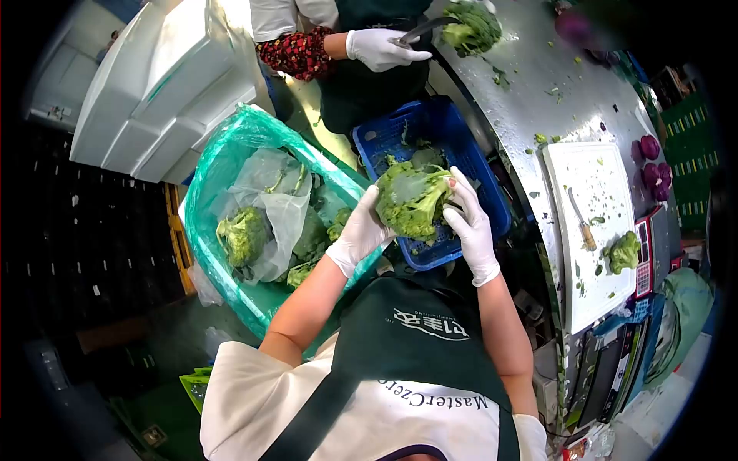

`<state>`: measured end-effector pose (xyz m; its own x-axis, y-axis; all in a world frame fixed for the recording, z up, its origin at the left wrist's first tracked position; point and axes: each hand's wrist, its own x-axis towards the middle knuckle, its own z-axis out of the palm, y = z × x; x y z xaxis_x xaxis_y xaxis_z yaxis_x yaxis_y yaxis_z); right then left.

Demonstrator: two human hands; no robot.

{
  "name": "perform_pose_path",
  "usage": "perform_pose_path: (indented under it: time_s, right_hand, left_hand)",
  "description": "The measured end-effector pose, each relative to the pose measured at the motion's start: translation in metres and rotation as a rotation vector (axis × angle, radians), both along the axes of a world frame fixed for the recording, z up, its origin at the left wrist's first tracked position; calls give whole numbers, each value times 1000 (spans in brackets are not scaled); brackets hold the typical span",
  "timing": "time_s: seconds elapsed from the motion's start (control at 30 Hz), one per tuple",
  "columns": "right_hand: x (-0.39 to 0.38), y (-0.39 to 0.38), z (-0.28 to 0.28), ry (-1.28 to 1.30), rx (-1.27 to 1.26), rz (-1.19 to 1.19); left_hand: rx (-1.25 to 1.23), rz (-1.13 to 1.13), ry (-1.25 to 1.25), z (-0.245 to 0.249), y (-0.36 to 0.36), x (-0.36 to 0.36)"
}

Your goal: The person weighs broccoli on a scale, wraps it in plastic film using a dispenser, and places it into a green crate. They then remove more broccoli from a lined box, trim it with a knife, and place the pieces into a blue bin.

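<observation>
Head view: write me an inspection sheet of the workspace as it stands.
Surface: metal table, wet-looking, carrying a white board with a knife and small broccoli.
Things: one broccoli held above the blue crate; more in the green-lined box.
Clutter: green scraps on board and table; purple vegetables beside the board.
Hands: left hand and right hand, both gloved, holding the broccoli.
Cables: none clearly seen.
Surroundings: co-worker opposite, holding a curved blade at another broccoli; white boxes nearby.
</observation>
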<state>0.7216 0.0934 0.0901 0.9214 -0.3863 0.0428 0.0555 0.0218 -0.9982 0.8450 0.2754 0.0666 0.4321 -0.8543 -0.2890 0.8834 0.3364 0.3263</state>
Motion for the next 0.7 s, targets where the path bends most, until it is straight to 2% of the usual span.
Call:
perform_pose_path:
  time_s: [0.1,0.13,0.17,0.2,0.3,0.47,0.57,0.6,0.63,0.67,0.7]
  right_hand:
    - [-6,7,5,21,-73,-20]
    - [-7,6,-4,-15,-87,-24]
    - [-9,7,-13,-18,-70,-38]
    - [-12,6,-8,-11,-113,-37]
    - [-19,2,-19,-23,-178,-1]
    - [-31,-5,-6,7,-141,52]
    - [-51,-49,-11,38,-317,-54]
    - [-64,-72,-9,99,-203,-141]
    - [-76,-106,-25,125,-294,-209]
    - [-90,-134,-31,245,-102,-302]
    - [-113,-181,-54,318,-576,-420]
  left_hand:
    - [200,10,-191,-15,0,-10]
    - [247,-19,-118,-12,-1,-8]
    - [423,-22,-193,-8,-2,-15]
    - [450,-82,-158,-27,0,-11]
    - [171,-190,-17,-10,-4,-12]
    - [117,-284,118,-26,-1,-15]
    - [160,-241,184,-16,-12,-31]
    - [105,-223,229,-18,-15,-37]
    - [41,-206,270,-23,-19,-42]
    - [12,-187,367,-24,-28,-47]
    - [-62,-210,369,-30,-28,-52]
